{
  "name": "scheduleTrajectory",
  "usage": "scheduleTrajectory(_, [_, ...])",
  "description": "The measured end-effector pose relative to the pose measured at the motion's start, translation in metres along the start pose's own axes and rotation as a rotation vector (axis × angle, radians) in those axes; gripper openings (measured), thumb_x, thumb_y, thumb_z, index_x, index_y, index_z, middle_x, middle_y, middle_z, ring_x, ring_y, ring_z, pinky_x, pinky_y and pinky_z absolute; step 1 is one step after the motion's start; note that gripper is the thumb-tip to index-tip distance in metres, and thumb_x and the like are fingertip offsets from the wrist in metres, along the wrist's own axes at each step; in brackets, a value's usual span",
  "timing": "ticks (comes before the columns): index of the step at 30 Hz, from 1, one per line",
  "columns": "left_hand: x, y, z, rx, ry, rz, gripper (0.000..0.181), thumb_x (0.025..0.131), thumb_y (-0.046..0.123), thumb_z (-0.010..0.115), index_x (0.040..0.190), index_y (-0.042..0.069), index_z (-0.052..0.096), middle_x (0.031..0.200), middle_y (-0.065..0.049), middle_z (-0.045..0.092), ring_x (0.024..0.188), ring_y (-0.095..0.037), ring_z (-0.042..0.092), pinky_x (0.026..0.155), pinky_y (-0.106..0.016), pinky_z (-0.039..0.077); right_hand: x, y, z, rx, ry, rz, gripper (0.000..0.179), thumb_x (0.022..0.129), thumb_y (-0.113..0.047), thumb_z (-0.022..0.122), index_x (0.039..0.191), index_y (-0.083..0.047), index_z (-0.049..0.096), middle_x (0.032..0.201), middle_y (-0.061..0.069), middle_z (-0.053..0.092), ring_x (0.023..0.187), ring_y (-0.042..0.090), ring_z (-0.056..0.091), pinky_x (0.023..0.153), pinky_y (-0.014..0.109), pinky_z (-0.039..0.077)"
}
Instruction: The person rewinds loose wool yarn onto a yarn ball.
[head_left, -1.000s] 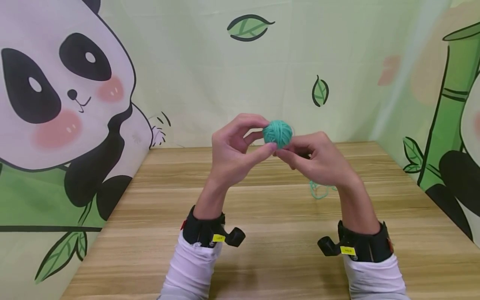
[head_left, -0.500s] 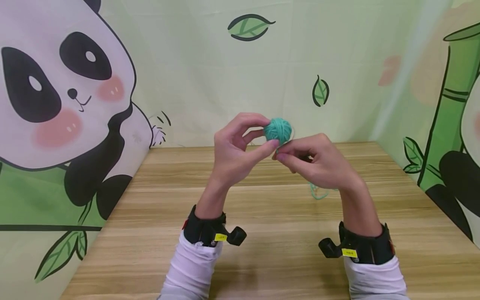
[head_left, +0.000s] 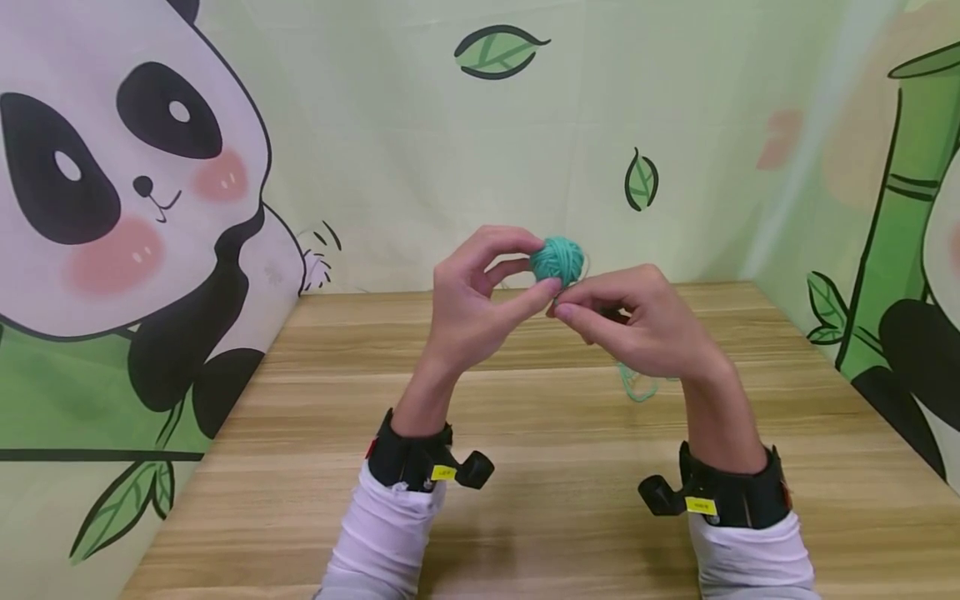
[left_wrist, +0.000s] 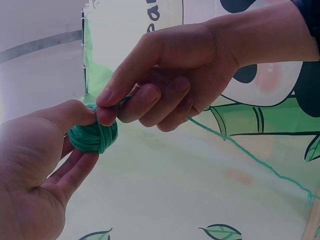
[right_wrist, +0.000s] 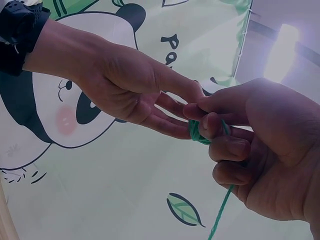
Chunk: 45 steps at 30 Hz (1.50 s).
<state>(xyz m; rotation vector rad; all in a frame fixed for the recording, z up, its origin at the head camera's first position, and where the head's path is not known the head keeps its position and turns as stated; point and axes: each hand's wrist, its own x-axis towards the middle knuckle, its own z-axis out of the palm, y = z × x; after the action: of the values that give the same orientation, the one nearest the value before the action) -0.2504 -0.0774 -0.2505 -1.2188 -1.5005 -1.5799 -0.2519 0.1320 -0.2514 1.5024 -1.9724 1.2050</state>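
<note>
A small ball of teal yarn [head_left: 557, 259] is held up above the table between the thumb and fingers of my left hand [head_left: 480, 296]. Right beside it, my right hand [head_left: 637, 321] pinches the yarn strand between thumb and forefinger, its other fingers curled. In the left wrist view the wound ball [left_wrist: 92, 132] shows its wraps, and the strand [left_wrist: 245, 150] leaves the right hand's curled fingers and slopes down. The right wrist view has the ball [right_wrist: 197, 132] partly hidden behind the right fingers, with the strand [right_wrist: 221, 212] hanging below them.
Loose teal yarn [head_left: 637, 387] lies on the wooden table [head_left: 540, 442], partly hidden by the right hand. A cloth backdrop [head_left: 390, 150] printed with pandas, leaves and bamboo rises behind and on both sides.
My right fingertips have come slightly away from the ball, drawing down and pinching the strand just below it. The left hand has shifted a little to the right with the ball.
</note>
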Motion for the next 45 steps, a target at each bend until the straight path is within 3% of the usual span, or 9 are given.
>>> scheduleTrajectory(11, [0.001, 0.001, -0.001, 0.014, -0.007, 0.015, 0.035, 0.074, -0.024, 0.076, 0.105, -0.023, 0.061, 0.104, -0.031, 0.061, 0.099, -0.031, 0.062, 0.088, -0.046, 0.063, 0.0, -0.001, -0.002, -0.008, 0.054, -0.033, 0.023, 0.083, 0.016, 0.07, 0.096, 0.0, 0.079, 0.06, -0.005, 0.052, 0.05, 0.003, 0.043, 0.04, 0.023, 0.035])
scheduleTrajectory(16, [-0.001, -0.008, -0.003, -0.007, -0.013, 0.028, 0.036, 0.075, -0.021, 0.078, 0.108, -0.021, 0.063, 0.106, -0.028, 0.062, 0.101, -0.031, 0.062, 0.089, -0.045, 0.063, 0.0, 0.0, -0.002, 0.024, 0.083, -0.055, 0.02, 0.084, 0.017, 0.068, 0.094, 0.003, 0.078, 0.059, -0.003, 0.051, 0.048, 0.004, 0.042, 0.039, 0.022, 0.032])
scheduleTrajectory(19, [-0.003, -0.017, -0.005, -0.011, -0.017, 0.03, 0.039, 0.074, -0.02, 0.08, 0.11, -0.019, 0.064, 0.108, -0.026, 0.063, 0.102, -0.031, 0.062, 0.09, -0.044, 0.063, 0.001, 0.0, -0.002, 0.062, 0.125, -0.072, 0.008, 0.09, 0.007, 0.069, 0.093, 0.007, 0.077, 0.06, 0.0, 0.053, 0.048, 0.004, 0.041, 0.037, 0.02, 0.029])
scheduleTrajectory(23, [-0.004, -0.023, -0.005, 0.004, -0.016, 0.016, 0.04, 0.074, -0.019, 0.081, 0.11, -0.018, 0.065, 0.109, -0.025, 0.063, 0.102, -0.03, 0.062, 0.09, -0.043, 0.063, 0.0, 0.0, -0.002, 0.097, 0.23, -0.08, 0.028, 0.097, -0.015, 0.07, 0.089, 0.012, 0.075, 0.063, 0.001, 0.056, 0.048, 0.004, 0.04, 0.036, 0.018, 0.025])
scheduleTrajectory(26, [-0.003, -0.012, -0.003, 0.024, -0.02, -0.007, 0.038, 0.074, -0.021, 0.079, 0.108, -0.02, 0.064, 0.106, -0.027, 0.063, 0.101, -0.029, 0.063, 0.089, -0.045, 0.063, 0.0, -0.001, -0.002, 0.121, 0.302, -0.083, 0.035, 0.097, -0.02, 0.071, 0.087, 0.014, 0.073, 0.064, 0.001, 0.056, 0.047, 0.004, 0.04, 0.036, 0.018, 0.026])
scheduleTrajectory(30, [-0.001, 0.003, 0.0, 0.028, -0.072, -0.045, 0.035, 0.073, -0.024, 0.077, 0.105, -0.022, 0.063, 0.103, -0.03, 0.063, 0.098, -0.029, 0.063, 0.086, -0.047, 0.064, 0.0, -0.004, -0.003, 0.164, 0.366, -0.098, 0.031, 0.096, -0.013, 0.071, 0.085, 0.016, 0.071, 0.063, 0.0, 0.056, 0.046, 0.004, 0.04, 0.036, 0.017, 0.028])
scheduleTrajectory(38, [-0.003, 0.003, 0.0, -0.051, -0.176, -0.091, 0.034, 0.073, -0.023, 0.078, 0.103, -0.022, 0.064, 0.103, -0.029, 0.063, 0.097, -0.028, 0.062, 0.084, -0.048, 0.064, 0.002, -0.003, -0.003, 0.188, 0.475, -0.113, 0.027, 0.093, -0.003, 0.07, 0.083, 0.021, 0.066, 0.059, -0.002, 0.054, 0.045, 0.003, 0.038, 0.036, 0.016, 0.027])
scheduleTrajectory(45, [-0.004, -0.001, -0.001, -0.129, -0.221, -0.089, 0.036, 0.073, -0.025, 0.077, 0.106, -0.021, 0.063, 0.104, -0.028, 0.062, 0.1, -0.029, 0.061, 0.087, -0.048, 0.063, 0.004, -0.003, -0.004, 0.164, 0.496, -0.111, 0.031, 0.093, -0.007, 0.073, 0.083, 0.021, 0.065, 0.059, -0.002, 0.055, 0.045, 0.003, 0.039, 0.036, 0.015, 0.028])
